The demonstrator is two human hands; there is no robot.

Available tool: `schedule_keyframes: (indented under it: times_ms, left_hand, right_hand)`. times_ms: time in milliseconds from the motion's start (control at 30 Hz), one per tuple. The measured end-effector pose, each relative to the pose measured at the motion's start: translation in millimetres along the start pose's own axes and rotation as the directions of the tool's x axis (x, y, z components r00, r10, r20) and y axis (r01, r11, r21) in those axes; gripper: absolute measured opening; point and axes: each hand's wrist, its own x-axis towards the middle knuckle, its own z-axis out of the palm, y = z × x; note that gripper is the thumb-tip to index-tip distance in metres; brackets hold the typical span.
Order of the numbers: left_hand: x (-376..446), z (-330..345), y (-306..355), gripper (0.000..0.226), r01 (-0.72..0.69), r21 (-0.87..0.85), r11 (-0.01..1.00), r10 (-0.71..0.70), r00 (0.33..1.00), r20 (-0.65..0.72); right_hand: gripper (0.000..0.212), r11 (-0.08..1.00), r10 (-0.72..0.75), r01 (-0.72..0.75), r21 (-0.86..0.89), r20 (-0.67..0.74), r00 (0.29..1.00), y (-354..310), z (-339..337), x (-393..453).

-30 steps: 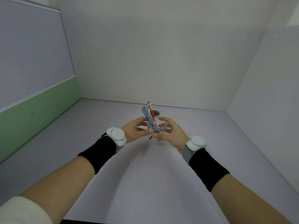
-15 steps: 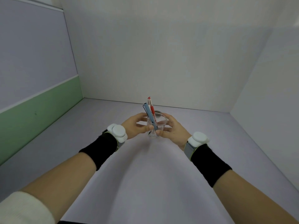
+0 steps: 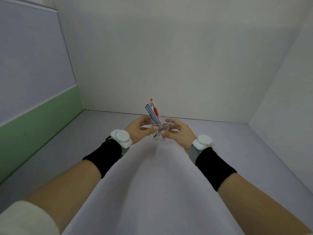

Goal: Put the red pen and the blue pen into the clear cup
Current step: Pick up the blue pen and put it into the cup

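Black wristbands (image 3: 108, 156); white round trackers (image 3: 121, 138) (both wrists); cream sleeve (image 3: 25, 219)

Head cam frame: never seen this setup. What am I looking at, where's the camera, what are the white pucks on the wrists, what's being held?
There is no robot here. A person works with bare hands, and the single wide-angle camera sits on their head, looking forward and down, so both forearms reach in from the bottom of the picture.

The left hand and the right hand cup a clear cup from either side, over a pale table inside a plain walled booth. Whether the cup rests on the table or is slightly lifted cannot be told.

A blue pen and a red pen already stand in the cup, leaning left, tops above the rim.

Each wrist carries a white device strapped above a black wristband; their purpose is not visible, perhaps tracking.
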Motion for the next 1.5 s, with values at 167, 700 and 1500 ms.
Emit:
schedule_keyframes:
  times_ms: [167, 700, 1500]
  left_hand:
    - [23.1, -6.7, -8.7, 0.052, -0.029, 0.020, 0.999, 0.029, 1.000, 0.006]
    - [84.1, -23.7, -70.9, 0.053, -0.057, -0.036, 0.998, 0.055, 0.997, -0.048]
    - [83.5, -23.6, -78.7, 0.053, -0.046, -0.042, 0.998, 0.046, 0.999, -0.011]
  right_hand:
    - [0.062, 1.000, 0.017, -0.017, 0.009, 0.010, 1.000, 5.9, 6.6, 29.7]
    - [0.065, 0.998, 0.039, -0.037, 0.059, -0.042, 0.998, 49.0, 44.9, 119.3]
    - [0.071, 0.996, 0.073, -0.072, 0.050, -0.001, 0.997, 57.7, 44.5, 125.4]
